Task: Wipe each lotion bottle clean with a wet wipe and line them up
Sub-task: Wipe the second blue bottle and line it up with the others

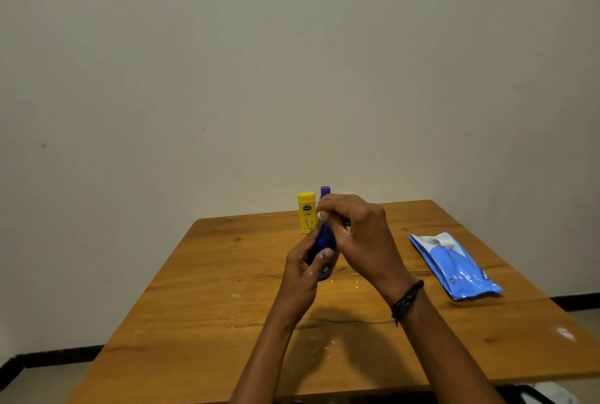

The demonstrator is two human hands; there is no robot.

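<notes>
While the dark blue plastic lotion bottle (321, 241) is gripped low by the left hand (303, 277) above the wooden table (194, 306) at frame centre, its top is clasped by curled fingers (331, 205) of the right hand (360, 234).

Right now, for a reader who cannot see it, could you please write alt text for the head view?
A left hand holds a blue bottle above a table while the right hand curls over its top. A yellow bottle stands behind, and a blue wipes pack lies to the right.
</notes>
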